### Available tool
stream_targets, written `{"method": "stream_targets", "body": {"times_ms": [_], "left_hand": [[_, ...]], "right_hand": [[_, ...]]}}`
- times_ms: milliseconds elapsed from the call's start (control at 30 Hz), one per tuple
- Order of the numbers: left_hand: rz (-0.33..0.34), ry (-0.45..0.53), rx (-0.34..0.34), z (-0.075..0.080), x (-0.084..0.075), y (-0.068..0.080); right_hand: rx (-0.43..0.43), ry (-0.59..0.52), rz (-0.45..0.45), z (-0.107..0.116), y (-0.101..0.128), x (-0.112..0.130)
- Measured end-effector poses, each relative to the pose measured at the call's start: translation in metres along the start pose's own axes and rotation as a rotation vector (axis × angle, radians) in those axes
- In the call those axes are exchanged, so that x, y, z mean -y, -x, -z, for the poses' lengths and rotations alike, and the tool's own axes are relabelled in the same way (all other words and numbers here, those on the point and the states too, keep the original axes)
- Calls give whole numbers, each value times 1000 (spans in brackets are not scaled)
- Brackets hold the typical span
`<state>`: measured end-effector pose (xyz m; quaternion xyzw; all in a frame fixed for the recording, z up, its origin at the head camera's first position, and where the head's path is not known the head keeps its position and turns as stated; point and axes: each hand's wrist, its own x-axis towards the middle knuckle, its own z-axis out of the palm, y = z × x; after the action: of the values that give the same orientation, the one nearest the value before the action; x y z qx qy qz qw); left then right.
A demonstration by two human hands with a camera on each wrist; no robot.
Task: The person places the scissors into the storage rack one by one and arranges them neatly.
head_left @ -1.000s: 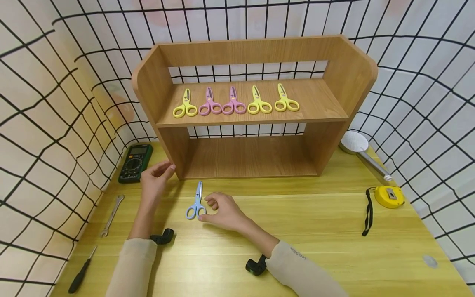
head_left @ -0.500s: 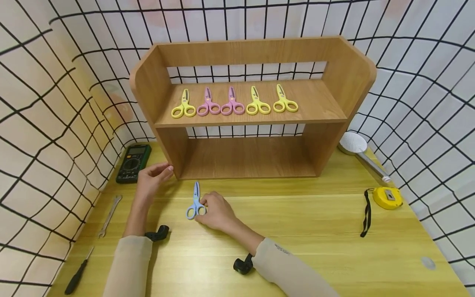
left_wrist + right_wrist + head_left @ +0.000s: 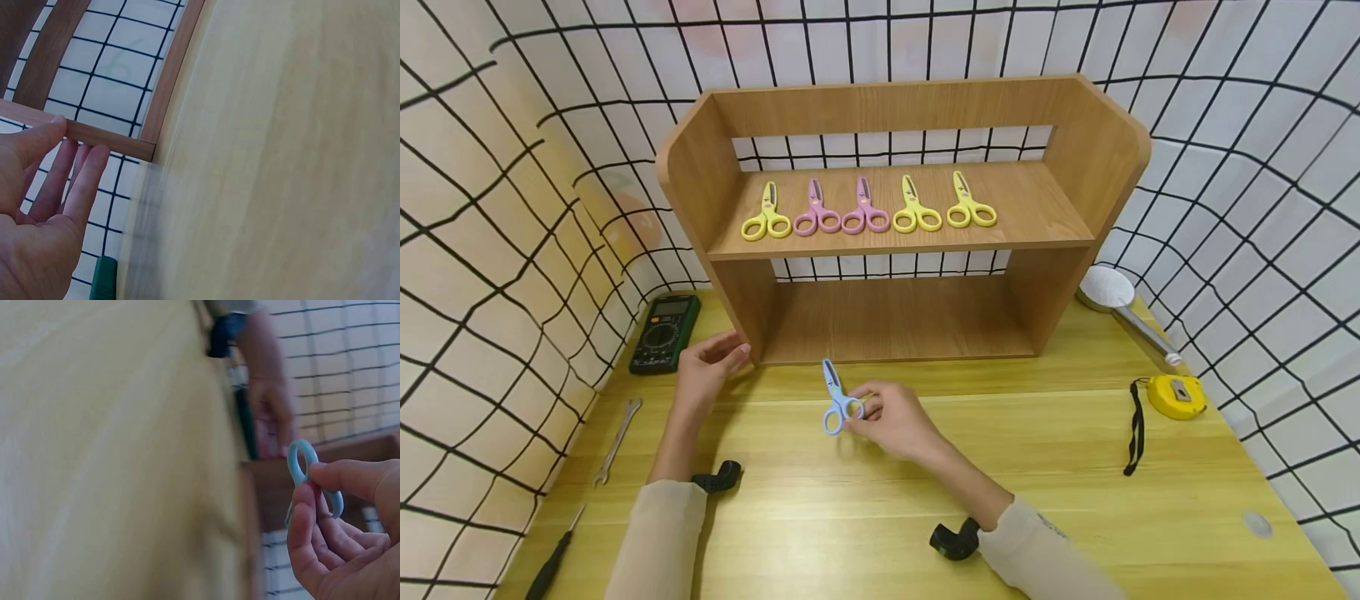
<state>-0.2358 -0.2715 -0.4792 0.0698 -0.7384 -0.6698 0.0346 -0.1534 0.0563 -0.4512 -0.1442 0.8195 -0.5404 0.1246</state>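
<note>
Light blue scissors [image 3: 836, 395] are held just above the table, in front of the shelf, blades pointing away and slightly left. My right hand [image 3: 897, 421] pinches them by one handle loop between thumb and fingers. In the right wrist view a handle loop [image 3: 292, 464] stands out past the fingertips, while the blades are mostly hidden. My left hand [image 3: 702, 373] touches the lower front edge of the wooden shelf's [image 3: 887, 247] left side panel. The left wrist view shows thumb and extended fingers against that board [image 3: 128, 144]. Several yellow and pink scissors [image 3: 865, 208] lie in a row on the upper shelf.
A green multimeter [image 3: 664, 335], a wrench [image 3: 617, 442] and a screwdriver [image 3: 553, 560] lie at the left. On the right are a metal ladle-like scoop [image 3: 1108, 287] and a yellow tape measure [image 3: 1177, 396] with a black strap. Grid-patterned cloth [image 3: 1262, 208] surrounds the table.
My right hand has taken hold of the blue scissors, lifted them off the table and moved them to the right. My left hand has stayed at the shelf's side panel.
</note>
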Motion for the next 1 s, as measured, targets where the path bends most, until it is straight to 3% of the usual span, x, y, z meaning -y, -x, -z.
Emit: {"method": "stream_targets", "body": {"times_ms": [333, 533, 633, 800, 1000], "left_hand": [[56, 14, 21, -2, -22, 14], [65, 20, 10, -2, -12, 8], [47, 35, 7, -1, -5, 4], [21, 39, 9, -1, -2, 2], [9, 38, 8, -2, -1, 2]], "right_hand": [[-91, -28, 87, 96, 52, 46], [-227, 53, 207, 152, 69, 78], [-336, 122, 226, 182, 64, 92], [-496, 226, 159, 228, 42, 106], [-561, 361, 54, 261, 8, 108]]}}
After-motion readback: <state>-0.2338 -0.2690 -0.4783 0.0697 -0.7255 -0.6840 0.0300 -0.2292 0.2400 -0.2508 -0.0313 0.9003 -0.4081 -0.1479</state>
